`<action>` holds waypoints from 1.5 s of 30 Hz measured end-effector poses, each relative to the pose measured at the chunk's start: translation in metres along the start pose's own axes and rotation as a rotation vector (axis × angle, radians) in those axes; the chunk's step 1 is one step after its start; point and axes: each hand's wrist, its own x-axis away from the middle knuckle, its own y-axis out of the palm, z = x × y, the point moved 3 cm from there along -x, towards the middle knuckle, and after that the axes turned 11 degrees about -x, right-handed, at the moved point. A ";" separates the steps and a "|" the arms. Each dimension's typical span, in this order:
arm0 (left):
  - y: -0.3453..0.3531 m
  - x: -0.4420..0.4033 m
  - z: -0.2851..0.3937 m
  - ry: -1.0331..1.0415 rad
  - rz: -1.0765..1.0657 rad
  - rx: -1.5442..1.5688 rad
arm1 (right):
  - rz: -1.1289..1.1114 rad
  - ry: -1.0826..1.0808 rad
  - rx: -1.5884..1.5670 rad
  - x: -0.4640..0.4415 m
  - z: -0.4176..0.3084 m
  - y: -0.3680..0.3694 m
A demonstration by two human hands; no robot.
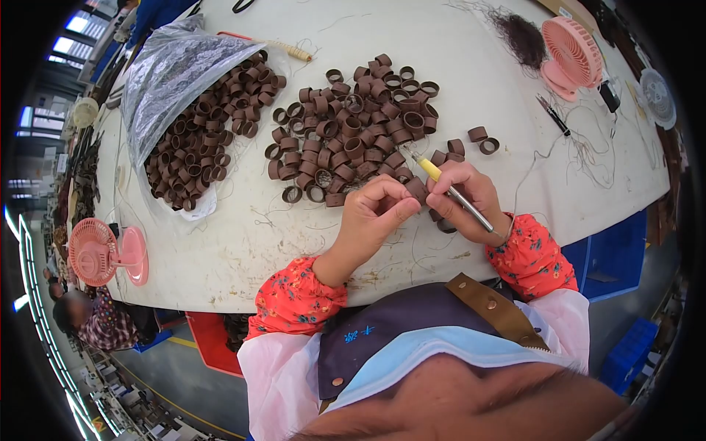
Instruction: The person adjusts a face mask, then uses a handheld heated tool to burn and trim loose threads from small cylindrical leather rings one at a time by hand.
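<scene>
The right hand pinches a yellow-banded tool; I cannot tell the left hand's grip. Bare worktop borders the brown rings nearside.

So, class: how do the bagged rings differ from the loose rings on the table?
The bagged rings lie in a see-through plastic bag; the loose rings lie directly on the pale table. The bagged rings are massed together, while a few loose rings sit apart from their heap. The bagged rings lie farther from the left hand; the loose rings come close to it. Both groups are short, brown and open-ended.
</scene>
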 end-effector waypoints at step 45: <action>-0.005 -0.001 0.002 0.050 0.129 0.009 | 0.046 0.139 -0.301 0.000 -0.005 -0.009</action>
